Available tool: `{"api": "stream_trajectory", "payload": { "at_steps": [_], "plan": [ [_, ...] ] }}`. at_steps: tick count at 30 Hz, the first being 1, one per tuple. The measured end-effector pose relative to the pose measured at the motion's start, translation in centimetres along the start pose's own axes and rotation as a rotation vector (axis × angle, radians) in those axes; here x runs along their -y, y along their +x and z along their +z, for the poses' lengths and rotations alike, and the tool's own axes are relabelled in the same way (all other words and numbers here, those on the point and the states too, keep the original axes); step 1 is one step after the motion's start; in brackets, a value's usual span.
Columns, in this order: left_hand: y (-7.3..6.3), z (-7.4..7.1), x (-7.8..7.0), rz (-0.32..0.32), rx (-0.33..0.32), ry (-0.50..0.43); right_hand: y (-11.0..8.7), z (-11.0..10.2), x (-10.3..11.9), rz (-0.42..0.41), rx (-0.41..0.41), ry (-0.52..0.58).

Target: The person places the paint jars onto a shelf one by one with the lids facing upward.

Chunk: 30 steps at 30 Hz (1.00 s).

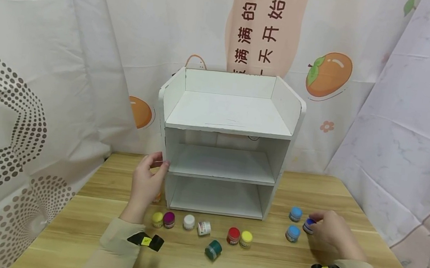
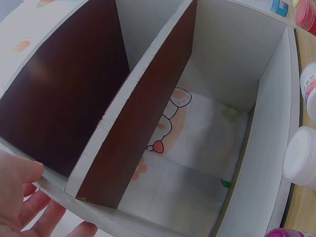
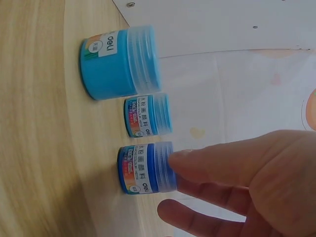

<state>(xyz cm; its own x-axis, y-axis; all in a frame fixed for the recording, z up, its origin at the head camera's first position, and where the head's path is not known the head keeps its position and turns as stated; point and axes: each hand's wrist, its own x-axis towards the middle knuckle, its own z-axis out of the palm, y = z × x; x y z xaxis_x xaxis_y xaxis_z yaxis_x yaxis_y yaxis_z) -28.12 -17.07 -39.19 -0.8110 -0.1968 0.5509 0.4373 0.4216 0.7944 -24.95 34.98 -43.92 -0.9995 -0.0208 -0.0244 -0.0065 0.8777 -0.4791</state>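
Note:
A white wooden shelf unit (image 1: 224,175) stands on the table, its compartments facing me. My left hand (image 1: 148,184) holds the edge of its left side panel; in the left wrist view the thumb (image 2: 30,170) lies against the front edge and the fingers reach round the outside. To the right, my right hand (image 1: 334,233) pinches the lid of a dark blue paint jar (image 3: 157,168), which stands upright on the wood. Two light blue paint jars, a farther one (image 1: 295,214) and a nearer one (image 1: 293,233), stand just left of that hand.
Before the shelf stand yellow (image 1: 157,219), purple (image 1: 169,220), white (image 1: 189,222), red (image 1: 233,236) and another yellow jar (image 1: 246,239). One white jar (image 1: 204,228) and a dark green jar (image 1: 213,249) look tipped. A printed curtain (image 1: 318,132) hangs behind.

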Motion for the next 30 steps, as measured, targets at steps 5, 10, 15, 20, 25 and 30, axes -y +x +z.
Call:
{"api": "stream_trajectory", "payload": {
  "at_steps": [5, 10, 15, 20, 25, 30],
  "plan": [
    [0.01, 0.03, 0.14, -0.002, 0.001, 0.007, 0.08, -0.11, -0.09, 0.003, 0.001, -0.006],
    [-0.02, 0.02, -0.02, 0.005, -0.003, 0.002, 0.09, -0.24, -0.11, -0.001, 0.005, -0.014],
    [-0.02, 0.07, -0.07, 0.009, -0.008, -0.003, 0.08, -0.27, -0.20, -0.008, 0.005, -0.017],
    [-0.06, 0.04, -0.07, 0.009, -0.007, 0.006, 0.12, -0.38, -0.32, -0.016, -0.014, -0.023],
    [-0.10, -0.03, -0.31, 0.009, -0.007, 0.022, 0.21, -0.77, -0.32, -0.002, -0.024, -0.027],
    [-0.13, -0.07, -0.43, 0.000, 0.001, 0.023, -0.14, -0.61, -0.23, 0.033, 0.012, -0.003]
  ]
}}
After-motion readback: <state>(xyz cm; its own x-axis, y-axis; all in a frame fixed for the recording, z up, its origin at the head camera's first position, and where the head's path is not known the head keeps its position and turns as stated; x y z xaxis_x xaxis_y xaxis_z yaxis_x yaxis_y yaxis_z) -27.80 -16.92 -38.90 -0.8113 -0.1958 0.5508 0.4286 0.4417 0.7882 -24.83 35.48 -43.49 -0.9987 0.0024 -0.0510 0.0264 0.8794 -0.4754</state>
